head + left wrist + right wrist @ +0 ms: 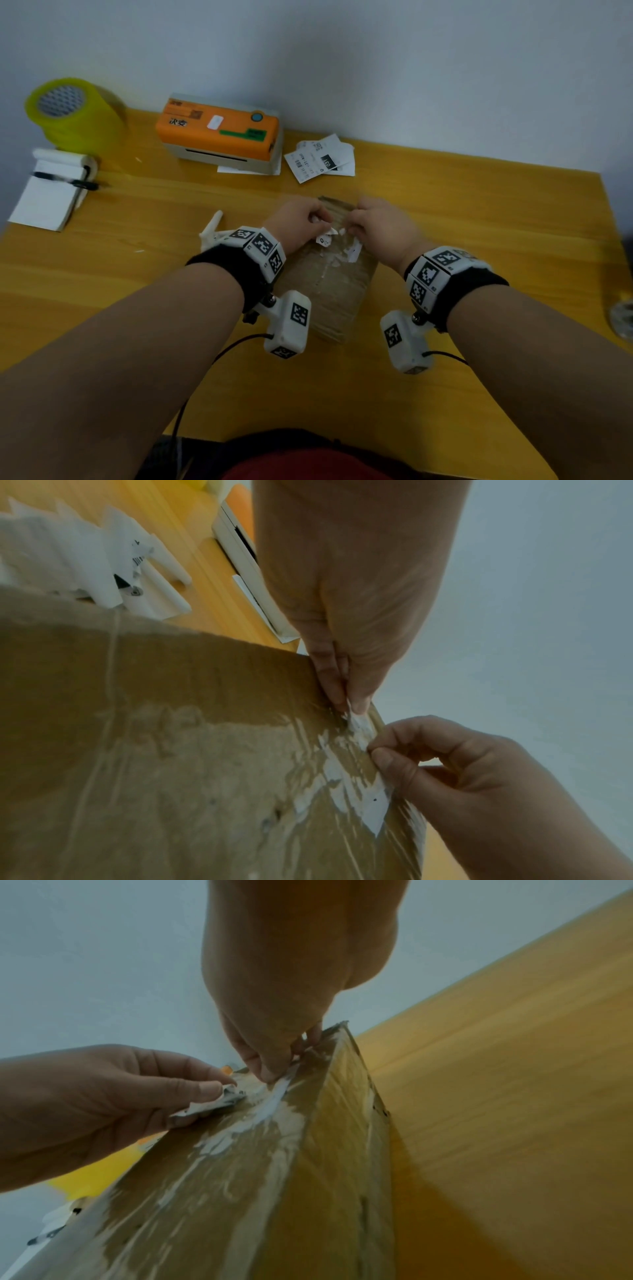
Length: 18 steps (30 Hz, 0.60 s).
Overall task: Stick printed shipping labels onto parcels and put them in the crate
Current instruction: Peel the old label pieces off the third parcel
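Cardboard parcel (330, 284) at frame centre remained unlabelled and uncrated: left hand (297, 219) and right hand (378, 222) pinched old label scraps (359, 725), fresh printed labels (322, 158) waiting at upper centre.

Much of the parcel and its paper scraps stays out of sight.

From the head view, both wrists and their camera rigs cover the near corners of the parcel (334, 291), and its far end is blurred. The print on the loose labels (322, 159) by the printer is too small to read. A round grey object (621, 317) at the bench's right edge is cut off and smeared. In the left wrist view the torn white scrap (359, 725) is blurred where the left hand's (359, 588) fingertips pinch it.
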Each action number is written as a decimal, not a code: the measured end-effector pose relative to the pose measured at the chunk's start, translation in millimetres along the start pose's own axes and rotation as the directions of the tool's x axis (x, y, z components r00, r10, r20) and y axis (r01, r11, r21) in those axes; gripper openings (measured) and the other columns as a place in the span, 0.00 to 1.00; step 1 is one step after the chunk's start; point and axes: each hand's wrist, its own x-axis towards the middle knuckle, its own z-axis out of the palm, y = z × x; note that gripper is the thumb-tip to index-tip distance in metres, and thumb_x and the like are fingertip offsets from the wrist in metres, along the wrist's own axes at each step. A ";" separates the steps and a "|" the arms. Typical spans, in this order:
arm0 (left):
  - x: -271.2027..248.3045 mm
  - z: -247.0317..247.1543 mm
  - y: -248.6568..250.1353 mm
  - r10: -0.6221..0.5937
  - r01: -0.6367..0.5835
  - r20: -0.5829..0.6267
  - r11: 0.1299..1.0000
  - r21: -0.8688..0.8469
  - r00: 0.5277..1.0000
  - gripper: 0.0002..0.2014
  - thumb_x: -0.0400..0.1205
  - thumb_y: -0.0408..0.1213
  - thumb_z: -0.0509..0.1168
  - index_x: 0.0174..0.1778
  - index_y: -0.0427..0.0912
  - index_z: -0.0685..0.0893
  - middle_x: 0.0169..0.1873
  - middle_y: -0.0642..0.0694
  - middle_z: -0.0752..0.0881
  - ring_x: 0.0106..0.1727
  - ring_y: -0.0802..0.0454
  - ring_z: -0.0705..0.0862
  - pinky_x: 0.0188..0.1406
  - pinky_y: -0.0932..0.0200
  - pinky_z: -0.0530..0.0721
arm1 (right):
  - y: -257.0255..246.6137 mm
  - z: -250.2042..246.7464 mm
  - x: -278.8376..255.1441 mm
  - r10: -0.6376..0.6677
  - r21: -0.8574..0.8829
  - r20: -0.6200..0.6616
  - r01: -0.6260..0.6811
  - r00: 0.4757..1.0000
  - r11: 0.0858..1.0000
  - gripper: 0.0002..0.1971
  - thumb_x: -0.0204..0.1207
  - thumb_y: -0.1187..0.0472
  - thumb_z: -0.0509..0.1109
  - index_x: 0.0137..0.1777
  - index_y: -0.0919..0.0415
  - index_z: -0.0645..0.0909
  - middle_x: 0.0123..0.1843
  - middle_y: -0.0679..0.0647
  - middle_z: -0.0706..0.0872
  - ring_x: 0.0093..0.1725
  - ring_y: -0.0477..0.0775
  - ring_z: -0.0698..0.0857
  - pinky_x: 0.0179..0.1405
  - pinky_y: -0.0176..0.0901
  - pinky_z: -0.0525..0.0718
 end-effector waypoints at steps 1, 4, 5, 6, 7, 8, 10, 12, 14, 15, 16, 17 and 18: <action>0.0 0.0 -0.4 0.001 -0.001 -0.003 1.000 -0.005 1.000 0.10 0.80 0.37 0.67 0.55 0.40 0.86 0.41 0.52 0.82 0.36 0.64 0.74 0.31 0.78 0.69 | 0.3 2.5 -2.8 0.006 0.021 -0.026 -0.006 1.000 1.000 0.09 0.82 0.59 0.61 0.55 0.56 0.83 0.52 0.54 0.80 0.54 0.57 0.77 0.46 0.45 0.74; -0.6 0.2 -1.4 0.006 -0.007 -0.011 1.000 -0.029 1.000 0.08 0.80 0.36 0.67 0.53 0.40 0.86 0.35 0.58 0.78 0.34 0.66 0.73 0.30 0.84 0.70 | 3.0 9.8 -9.2 0.012 0.065 -0.080 -0.007 0.997 0.998 0.12 0.81 0.60 0.63 0.61 0.55 0.81 0.53 0.54 0.81 0.54 0.58 0.77 0.50 0.47 0.75; -0.7 0.6 -1.5 0.007 -0.008 -0.014 1.000 -0.026 1.000 0.08 0.80 0.36 0.67 0.53 0.40 0.86 0.34 0.59 0.77 0.33 0.67 0.73 0.30 0.84 0.70 | 4.1 10.9 -9.4 0.005 0.055 -0.074 -0.001 0.997 0.998 0.13 0.81 0.60 0.63 0.63 0.53 0.82 0.53 0.54 0.81 0.54 0.58 0.77 0.49 0.47 0.75; -0.5 1.0 -1.8 0.009 -0.009 -0.018 1.000 -0.020 1.000 0.08 0.80 0.36 0.68 0.53 0.40 0.86 0.34 0.58 0.77 0.33 0.66 0.73 0.30 0.83 0.71 | 4.9 11.0 -9.0 -0.002 0.046 -0.067 0.005 0.998 0.999 0.13 0.81 0.60 0.63 0.63 0.52 0.82 0.53 0.54 0.80 0.53 0.58 0.77 0.48 0.47 0.74; -0.1 1.4 -2.0 0.009 -0.010 -0.019 1.000 -0.014 1.000 0.09 0.80 0.37 0.68 0.53 0.39 0.87 0.34 0.57 0.78 0.33 0.66 0.73 0.30 0.80 0.71 | 5.3 10.9 -8.2 -0.005 0.041 -0.060 0.008 0.998 0.999 0.13 0.81 0.59 0.63 0.63 0.52 0.83 0.53 0.54 0.80 0.53 0.58 0.76 0.47 0.45 0.72; 0.4 1.8 -2.4 0.010 -0.010 -0.020 1.000 -0.013 1.000 0.09 0.80 0.37 0.68 0.53 0.39 0.87 0.35 0.56 0.78 0.33 0.66 0.73 0.30 0.77 0.71 | 5.6 10.6 -6.9 -0.008 0.042 -0.057 0.011 0.998 0.999 0.13 0.81 0.59 0.62 0.63 0.52 0.83 0.53 0.54 0.80 0.53 0.58 0.76 0.47 0.44 0.71; 0.7 2.3 -2.7 0.010 -0.010 -0.022 1.000 -0.017 1.000 0.09 0.80 0.37 0.68 0.53 0.39 0.87 0.35 0.55 0.79 0.33 0.65 0.73 0.31 0.75 0.69 | 4.4 10.1 -4.6 0.000 0.041 -0.051 0.002 0.999 0.999 0.13 0.82 0.58 0.62 0.62 0.52 0.83 0.52 0.55 0.80 0.53 0.58 0.76 0.47 0.45 0.72; 0.3 2.9 -2.9 0.002 -0.003 -0.028 1.000 -0.009 1.000 0.09 0.80 0.37 0.68 0.53 0.40 0.87 0.33 0.58 0.77 0.33 0.65 0.73 0.30 0.75 0.68 | 1.8 9.4 -2.2 -0.002 0.018 -0.042 0.002 0.999 1.000 0.13 0.82 0.56 0.61 0.62 0.53 0.83 0.51 0.55 0.79 0.53 0.58 0.76 0.45 0.46 0.72; 0.0 4.1 -2.5 -0.011 0.011 -0.026 1.000 -0.014 1.000 0.09 0.80 0.37 0.67 0.53 0.40 0.86 0.31 0.59 0.76 0.32 0.65 0.72 0.30 0.73 0.67 | 0.3 8.4 0.4 -0.024 -0.026 -0.026 0.024 0.999 0.999 0.14 0.83 0.56 0.61 0.63 0.53 0.83 0.51 0.56 0.79 0.53 0.59 0.76 0.44 0.46 0.70; 0.0 4.8 -2.0 -0.015 0.015 -0.023 1.000 -0.016 1.000 0.09 0.80 0.37 0.67 0.54 0.40 0.86 0.31 0.58 0.75 0.32 0.64 0.72 0.30 0.72 0.67 | 0.2 8.2 1.0 -0.034 -0.047 -0.021 0.033 0.999 0.998 0.14 0.83 0.56 0.61 0.64 0.53 0.82 0.51 0.56 0.79 0.53 0.59 0.75 0.44 0.46 0.70; 0.1 5.0 -1.5 -0.016 0.016 -0.019 1.000 -0.013 1.000 0.09 0.80 0.37 0.67 0.54 0.40 0.86 0.32 0.57 0.76 0.33 0.63 0.73 0.30 0.71 0.68 | 0.6 8.6 1.5 -0.046 -0.066 -0.025 0.044 0.999 0.997 0.14 0.83 0.56 0.61 0.64 0.53 0.82 0.51 0.57 0.79 0.52 0.59 0.76 0.44 0.46 0.70; -0.2 5.4 -1.2 -0.016 0.016 -0.017 1.000 -0.004 1.000 0.09 0.80 0.36 0.67 0.54 0.40 0.86 0.33 0.55 0.76 0.34 0.61 0.73 0.31 0.69 0.68 | 0.4 10.0 1.2 -0.057 -0.080 -0.034 0.054 0.998 0.995 0.14 0.83 0.57 0.61 0.64 0.54 0.83 0.51 0.57 0.80 0.51 0.59 0.76 0.43 0.47 0.71; -0.3 5.8 -1.2 -0.016 0.016 -0.016 1.000 0.005 1.000 0.09 0.80 0.36 0.67 0.54 0.40 0.86 0.34 0.54 0.77 0.36 0.59 0.74 0.34 0.67 0.69 | -0.1 11.3 0.6 -0.068 -0.085 -0.049 0.063 0.997 0.994 0.13 0.82 0.58 0.63 0.63 0.55 0.83 0.50 0.58 0.81 0.50 0.60 0.76 0.43 0.48 0.71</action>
